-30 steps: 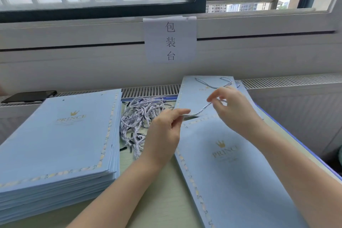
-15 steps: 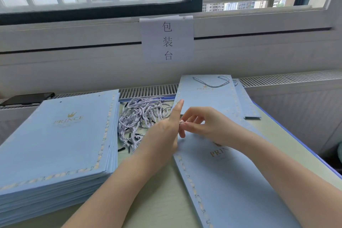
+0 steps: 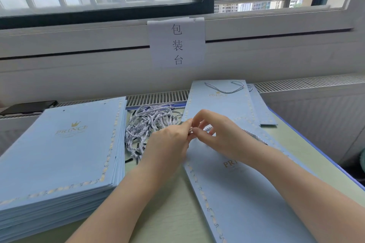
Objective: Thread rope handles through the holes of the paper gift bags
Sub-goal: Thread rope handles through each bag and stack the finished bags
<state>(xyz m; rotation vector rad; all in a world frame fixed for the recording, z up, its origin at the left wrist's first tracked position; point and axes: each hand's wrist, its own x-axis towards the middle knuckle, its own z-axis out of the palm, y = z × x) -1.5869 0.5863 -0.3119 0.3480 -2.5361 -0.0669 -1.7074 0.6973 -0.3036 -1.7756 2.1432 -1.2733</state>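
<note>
Hands meet over the flat blue gift bag point(image 3: 246, 193) on the table point(image 3: 169, 213) — left hand point(image 3: 167, 144) and right hand point(image 3: 219, 134) both pinching one rope handle point(image 3: 254, 136) at its top edge; loose ropes point(image 3: 148, 126) heaped beside the bag stack point(image 3: 59, 150).

Pale blue bags point(image 3: 246, 203) with gold crown print and cream-gold dotted border, white-and-blue twisted ropes point(image 3: 150, 124) with black tips, pale green table point(image 3: 177, 213) edged blue, black phone point(image 3: 29, 107) at ten o'clock

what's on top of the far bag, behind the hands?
A rope handle lies looped across the top of the far bag. Its near end is hidden by the hands and the bag being threaded. Another bag's edge shows beneath, on its right.
</note>
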